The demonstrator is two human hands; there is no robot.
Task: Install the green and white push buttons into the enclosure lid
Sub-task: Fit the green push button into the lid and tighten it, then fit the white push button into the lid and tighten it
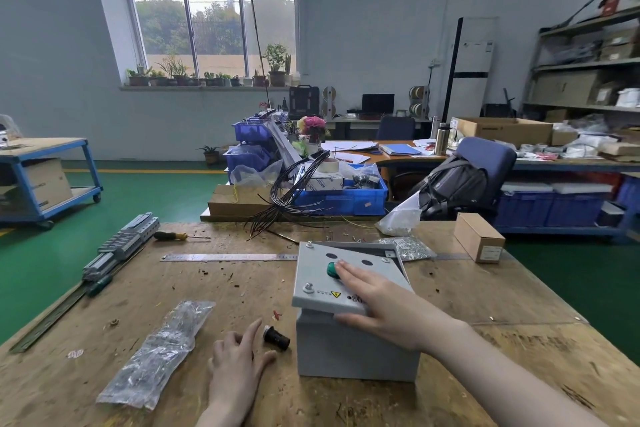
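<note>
A grey metal enclosure stands on the wooden bench, its grey lid lying askew on top. A green push button sits in the lid, with two empty round holes behind it. My right hand lies flat on the lid, fingertips touching the green button, thumb at the lid's front edge. A push button with a white face and black body lies on its side on the bench left of the box. My left hand rests open on the bench, its index fingertip close to that button.
A clear plastic bag of parts lies to the left. A steel ruler, screwdrivers, terminal rail, a bag of screws and a small cardboard box lie further back. Black wires spill onto the bench's far edge.
</note>
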